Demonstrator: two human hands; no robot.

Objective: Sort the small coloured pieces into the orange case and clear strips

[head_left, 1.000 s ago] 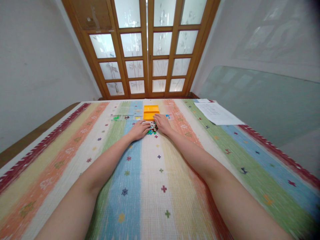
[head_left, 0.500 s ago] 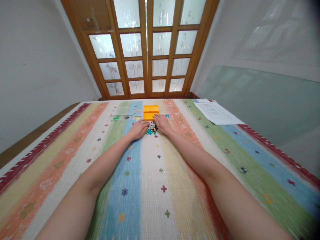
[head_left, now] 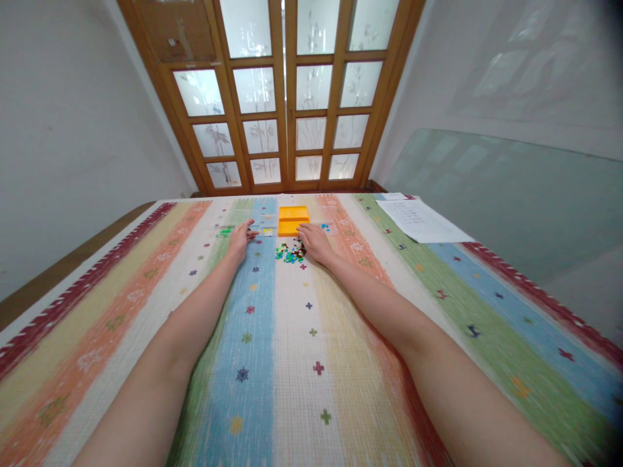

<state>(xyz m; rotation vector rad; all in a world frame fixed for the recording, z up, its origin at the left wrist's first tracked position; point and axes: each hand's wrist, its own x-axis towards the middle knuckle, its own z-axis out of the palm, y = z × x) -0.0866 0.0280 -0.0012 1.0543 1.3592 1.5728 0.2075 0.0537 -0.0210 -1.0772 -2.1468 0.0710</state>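
A small loose pile of multicoloured pieces [head_left: 291, 253], green, blue, white and dark, lies on the striped cloth. My right hand [head_left: 315, 244] rests at the pile's right side, its fingers reaching the front right corner of a yellow box [head_left: 293, 213]. These fingers look spread, with nothing visible in them. Left of the box, my left hand [head_left: 240, 240] is over a clear tray [head_left: 233, 213], fingers apart near some dark pieces. Green pieces [head_left: 225, 231] and yellow pieces [head_left: 267, 231] lie in the tray on either side of that hand.
Blue pieces [head_left: 326, 227] sit in a clear tray right of the box. Printed paper sheets [head_left: 421, 219] lie at the table's far right. The striped tablecloth [head_left: 296, 331] covers the table, and wooden glazed doors [head_left: 287, 117] stand behind it.
My left hand has moved left and away from me, from the pile to the clear tray, uncovering the pile's left side. My right hand has stayed nearly in place.
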